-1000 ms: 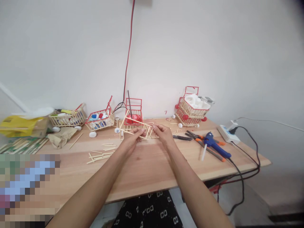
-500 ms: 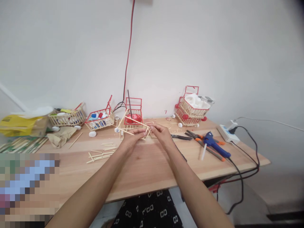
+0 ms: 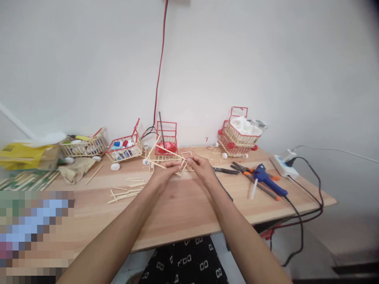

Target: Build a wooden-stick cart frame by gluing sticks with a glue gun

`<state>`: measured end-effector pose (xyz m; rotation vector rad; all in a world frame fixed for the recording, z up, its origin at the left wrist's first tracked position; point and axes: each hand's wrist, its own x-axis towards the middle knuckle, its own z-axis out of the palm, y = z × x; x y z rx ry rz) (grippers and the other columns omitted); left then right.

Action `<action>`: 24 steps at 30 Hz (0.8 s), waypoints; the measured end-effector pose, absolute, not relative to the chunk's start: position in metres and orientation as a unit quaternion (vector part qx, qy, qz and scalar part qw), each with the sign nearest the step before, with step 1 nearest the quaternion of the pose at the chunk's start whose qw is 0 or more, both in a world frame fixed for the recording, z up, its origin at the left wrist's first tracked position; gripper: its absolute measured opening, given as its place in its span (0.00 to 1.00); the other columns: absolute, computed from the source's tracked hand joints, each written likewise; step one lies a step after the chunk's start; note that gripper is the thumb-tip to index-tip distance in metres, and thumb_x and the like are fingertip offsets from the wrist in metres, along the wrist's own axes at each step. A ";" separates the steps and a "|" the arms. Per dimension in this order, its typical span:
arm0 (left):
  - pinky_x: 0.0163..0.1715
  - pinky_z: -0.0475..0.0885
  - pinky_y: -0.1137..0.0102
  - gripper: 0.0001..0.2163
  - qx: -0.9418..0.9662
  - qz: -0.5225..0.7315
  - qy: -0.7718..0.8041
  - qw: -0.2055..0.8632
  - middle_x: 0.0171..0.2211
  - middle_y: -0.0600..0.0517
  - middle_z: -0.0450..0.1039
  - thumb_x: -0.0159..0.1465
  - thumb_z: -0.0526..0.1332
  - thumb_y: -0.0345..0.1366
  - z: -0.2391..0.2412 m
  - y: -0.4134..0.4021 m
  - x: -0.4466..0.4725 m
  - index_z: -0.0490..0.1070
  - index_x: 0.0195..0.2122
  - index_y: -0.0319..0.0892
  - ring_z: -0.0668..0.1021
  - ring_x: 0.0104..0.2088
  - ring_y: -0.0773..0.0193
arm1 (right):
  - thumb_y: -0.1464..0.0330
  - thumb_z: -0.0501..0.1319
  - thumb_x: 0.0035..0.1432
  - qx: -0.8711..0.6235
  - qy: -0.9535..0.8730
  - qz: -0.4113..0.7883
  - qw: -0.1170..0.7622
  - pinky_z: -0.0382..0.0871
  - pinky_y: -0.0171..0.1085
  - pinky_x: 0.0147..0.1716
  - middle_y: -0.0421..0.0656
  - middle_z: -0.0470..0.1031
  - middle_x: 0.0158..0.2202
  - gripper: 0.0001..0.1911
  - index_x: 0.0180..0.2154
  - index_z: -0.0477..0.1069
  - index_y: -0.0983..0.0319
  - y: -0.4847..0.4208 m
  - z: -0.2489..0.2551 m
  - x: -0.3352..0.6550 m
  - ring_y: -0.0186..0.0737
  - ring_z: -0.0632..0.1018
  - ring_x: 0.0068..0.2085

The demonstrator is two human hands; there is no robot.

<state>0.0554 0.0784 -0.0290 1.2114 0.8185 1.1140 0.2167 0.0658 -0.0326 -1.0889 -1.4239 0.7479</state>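
Observation:
A frame of thin wooden sticks (image 3: 171, 151) is held up above the middle of the table. My left hand (image 3: 166, 170) is closed on its lower part, fingers pinching near the right end. Against the frame's right corner, my right hand (image 3: 199, 165) pinches with thumb and fingertips. Whether a separate small piece lies between those fingertips I cannot tell. Behind the hands stands a small stick-built cart (image 3: 167, 138) with red trim, a red item and a dark rod in it. Several loose cut sticks (image 3: 127, 194) lie to the left of my left forearm.
Pliers (image 3: 245, 169) and a blue glue gun (image 3: 266, 179) lie at right, near a white power strip (image 3: 284, 167) with trailing cables. More small carts (image 3: 124, 150) line the wall. A yellow package (image 3: 26, 156) and brown paper (image 3: 77, 169) are at left.
Almost nothing differs. Both hands keep their hold on the stick frame, with only a very slight shift at the fingertips.

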 end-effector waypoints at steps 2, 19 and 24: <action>0.45 0.68 0.65 0.14 0.517 0.483 0.361 0.607 0.33 0.46 0.81 0.42 0.74 0.37 -0.029 0.078 0.056 0.81 0.30 0.39 0.78 0.35 0.60 | 0.56 0.59 0.53 -0.459 -0.606 0.318 0.566 0.65 0.35 0.33 0.40 0.74 0.28 0.17 0.32 0.75 0.63 0.066 -0.033 0.217 0.37 0.72 0.31; 0.24 0.60 0.73 0.12 0.521 0.470 0.376 0.605 0.27 0.49 0.76 0.51 0.67 0.43 -0.023 0.080 0.051 0.79 0.28 0.39 0.72 0.26 0.67 | 0.55 0.59 0.54 -0.467 -0.604 0.282 0.581 0.68 0.40 0.40 0.42 0.79 0.33 0.18 0.35 0.78 0.61 0.071 -0.040 0.221 0.44 0.76 0.38; 0.20 0.56 0.74 0.14 0.566 0.402 0.365 0.621 0.19 0.54 0.68 0.46 0.71 0.43 -0.013 0.080 0.038 0.73 0.21 0.38 0.66 0.20 0.72 | 0.56 0.59 0.56 -0.480 -0.597 0.250 0.593 0.66 0.39 0.42 0.41 0.78 0.34 0.19 0.38 0.79 0.62 0.073 -0.040 0.224 0.44 0.76 0.39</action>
